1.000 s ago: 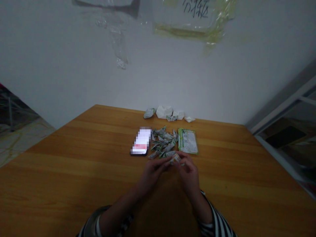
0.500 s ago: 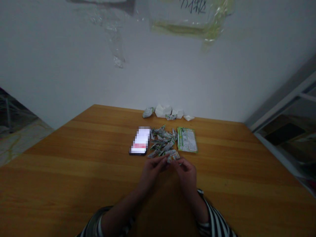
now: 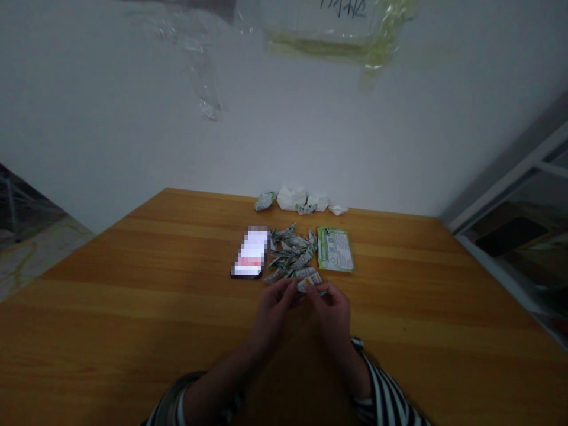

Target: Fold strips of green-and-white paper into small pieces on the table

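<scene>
Grips on the left hand point(image 3: 271, 315) and right hand point(image 3: 332, 315) are brought close together and clamped over the wooden counter point(image 3: 133, 284). Just ahead, a heap of folded paper pieces point(image 3: 290, 251), a lit phone point(image 3: 249, 252) and a green printed packet point(image 3: 335, 249) are packed in tight. A small folded printed paper strip point(image 3: 309, 283) is pinched at the heap's near edge. Tbh, the heap could get knocked if knuckles drift forward, and the strip could be torn or dropped if the pinch is misjudged.
</scene>
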Motion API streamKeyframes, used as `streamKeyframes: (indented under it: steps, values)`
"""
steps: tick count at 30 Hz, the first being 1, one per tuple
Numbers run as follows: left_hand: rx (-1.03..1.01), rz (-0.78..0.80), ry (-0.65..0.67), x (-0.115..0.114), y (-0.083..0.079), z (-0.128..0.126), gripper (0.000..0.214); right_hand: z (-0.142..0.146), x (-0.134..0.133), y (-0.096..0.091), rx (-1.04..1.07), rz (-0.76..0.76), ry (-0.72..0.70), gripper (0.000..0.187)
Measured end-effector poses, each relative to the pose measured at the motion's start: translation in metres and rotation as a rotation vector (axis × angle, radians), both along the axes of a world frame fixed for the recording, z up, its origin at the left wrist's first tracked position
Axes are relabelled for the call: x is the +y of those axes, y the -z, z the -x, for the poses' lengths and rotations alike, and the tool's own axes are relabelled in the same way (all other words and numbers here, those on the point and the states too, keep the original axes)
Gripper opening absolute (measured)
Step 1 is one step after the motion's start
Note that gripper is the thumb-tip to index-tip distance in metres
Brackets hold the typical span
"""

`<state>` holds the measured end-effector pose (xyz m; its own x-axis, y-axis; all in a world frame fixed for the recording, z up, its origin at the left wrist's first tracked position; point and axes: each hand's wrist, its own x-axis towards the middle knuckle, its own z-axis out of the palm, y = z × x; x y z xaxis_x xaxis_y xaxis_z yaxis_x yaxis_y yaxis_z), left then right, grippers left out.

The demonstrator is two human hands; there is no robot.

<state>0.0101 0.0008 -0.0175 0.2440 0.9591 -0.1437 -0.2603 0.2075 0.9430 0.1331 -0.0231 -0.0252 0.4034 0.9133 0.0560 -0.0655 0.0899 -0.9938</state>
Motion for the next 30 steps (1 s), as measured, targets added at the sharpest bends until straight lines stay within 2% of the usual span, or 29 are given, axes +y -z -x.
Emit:
streamKeyframes:
  steps: [8, 13, 17, 22, 30]
  values:
    - [0.117, -0.132, -0.015, -0.001, 0.001, 0.001, 0.033, -0.004, 0.003, 0.0, -0.047, -0.071, 0.014, 0.025]
    - [0.215, -0.232, -0.062, -0.003, -0.001, 0.003, 0.029, -0.005, 0.002, 0.001, -0.043, -0.011, -0.031, 0.026]
    - [0.214, -0.235, -0.068, -0.004, 0.0, 0.003, 0.031, -0.004, 0.002, 0.003, 0.037, 0.049, -0.094, 0.028]
    - [0.236, -0.242, -0.065, -0.003, 0.002, 0.003, 0.033, -0.002, 0.001, 0.002, 0.079, 0.011, -0.049, 0.031]
    - [0.619, -0.376, 0.114, 0.004, -0.003, 0.011, 0.032, -0.01, 0.004, 0.003, -0.008, 0.029, -0.081, 0.032]
